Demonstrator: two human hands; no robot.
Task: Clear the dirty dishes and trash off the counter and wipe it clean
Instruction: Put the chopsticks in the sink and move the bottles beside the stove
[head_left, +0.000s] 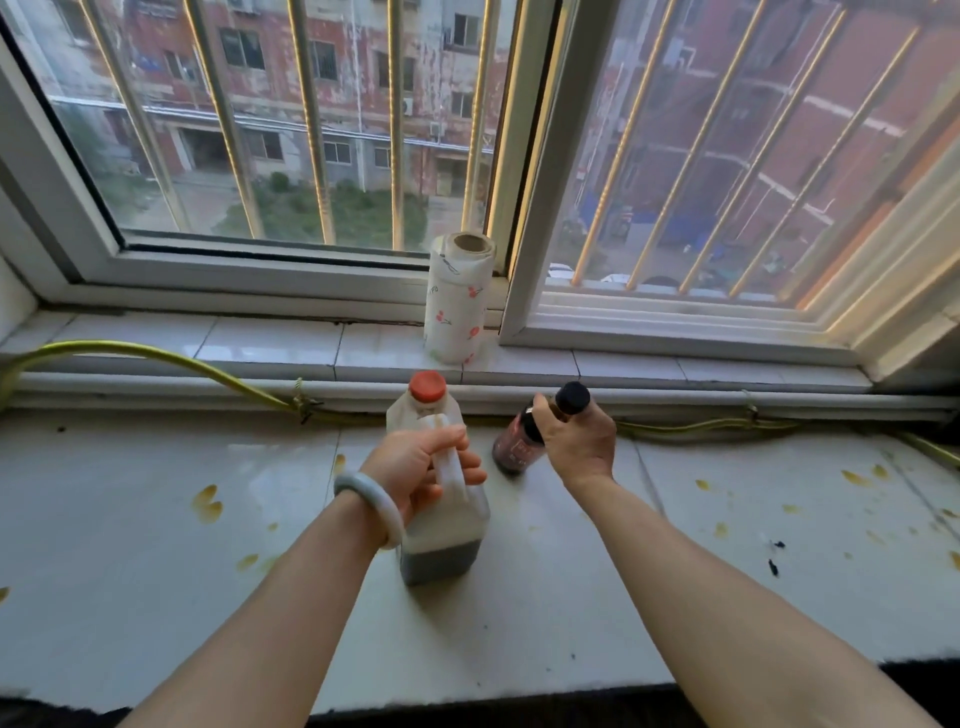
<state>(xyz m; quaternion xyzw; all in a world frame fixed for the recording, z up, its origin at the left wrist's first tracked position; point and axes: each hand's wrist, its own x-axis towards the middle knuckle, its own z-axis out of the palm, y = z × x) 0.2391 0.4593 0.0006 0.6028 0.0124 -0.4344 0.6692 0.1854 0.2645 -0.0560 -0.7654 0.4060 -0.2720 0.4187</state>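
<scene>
A translucent plastic jug (441, 540) with a red cap and a little dark liquid at its bottom stands on the white counter (156, 545). My left hand (421, 473) grips its handle. Right beside it stands a dark sauce bottle (514, 447) with a black cap and a reddish label. My right hand (576, 436) holds this bottle round its neck. Yellowish-brown stains (208, 501) and small dark specks (774, 561) dot the counter on both sides.
A roll of printed paper towel (457, 306) stands upright on the tiled windowsill (270, 343). A yellow hose (171, 358) runs along the back of the counter. Barred windows rise behind. The counter's front edge (467, 696) lies close to me.
</scene>
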